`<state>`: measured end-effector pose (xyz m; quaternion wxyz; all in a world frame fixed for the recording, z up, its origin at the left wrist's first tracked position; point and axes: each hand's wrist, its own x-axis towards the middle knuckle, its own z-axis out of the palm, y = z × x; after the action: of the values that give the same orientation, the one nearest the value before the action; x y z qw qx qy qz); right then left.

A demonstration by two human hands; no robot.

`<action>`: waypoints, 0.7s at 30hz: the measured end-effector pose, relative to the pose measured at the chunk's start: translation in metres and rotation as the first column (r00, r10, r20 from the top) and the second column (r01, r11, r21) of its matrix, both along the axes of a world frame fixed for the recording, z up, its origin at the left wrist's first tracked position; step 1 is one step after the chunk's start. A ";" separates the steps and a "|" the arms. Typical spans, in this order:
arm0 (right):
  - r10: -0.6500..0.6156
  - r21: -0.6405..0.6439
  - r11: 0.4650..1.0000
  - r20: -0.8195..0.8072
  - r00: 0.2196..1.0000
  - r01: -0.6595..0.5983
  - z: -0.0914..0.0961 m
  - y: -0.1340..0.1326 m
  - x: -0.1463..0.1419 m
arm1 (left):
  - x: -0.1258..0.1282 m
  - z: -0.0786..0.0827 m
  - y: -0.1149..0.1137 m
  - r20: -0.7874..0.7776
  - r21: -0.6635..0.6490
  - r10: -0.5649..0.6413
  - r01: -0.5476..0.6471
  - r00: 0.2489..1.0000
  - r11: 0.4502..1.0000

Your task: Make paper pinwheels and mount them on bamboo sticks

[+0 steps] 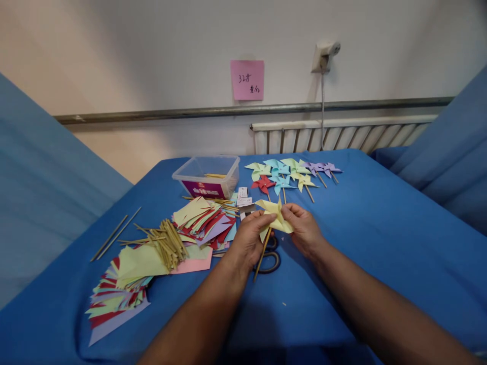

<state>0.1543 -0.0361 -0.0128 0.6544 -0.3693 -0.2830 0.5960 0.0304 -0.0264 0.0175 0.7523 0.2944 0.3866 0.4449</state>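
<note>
A yellow paper pinwheel [274, 215] on a thin wooden stick [262, 253] is held up between both hands above the blue table [380, 238]. My left hand [249, 238] pinches its left side, fingers closed on the paper and stick. My right hand [304, 228] grips its right edge with fingers closed. Black scissors [271, 258] lie on the cloth just under the hands.
Finished pinwheels [292, 175] in several colours lie at the back. A clear plastic box [207, 176] stands back left. Stacks of coloured paper [205, 223] and a second pile [117, 289] lie left, with a bundle of sticks [167, 243] and two loose sticks [114, 235].
</note>
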 end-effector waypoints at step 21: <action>-0.366 0.470 0.883 0.677 0.639 0.008 0.006 -0.010 0.014 | 0.003 0.001 -0.004 -0.146 0.140 0.037 -0.016 0.989 0.990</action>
<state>0.1678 -0.0461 -0.0067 0.6023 -0.4574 -0.6084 0.2407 0.0336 -0.0302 0.0188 0.6932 0.3729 0.4137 0.4574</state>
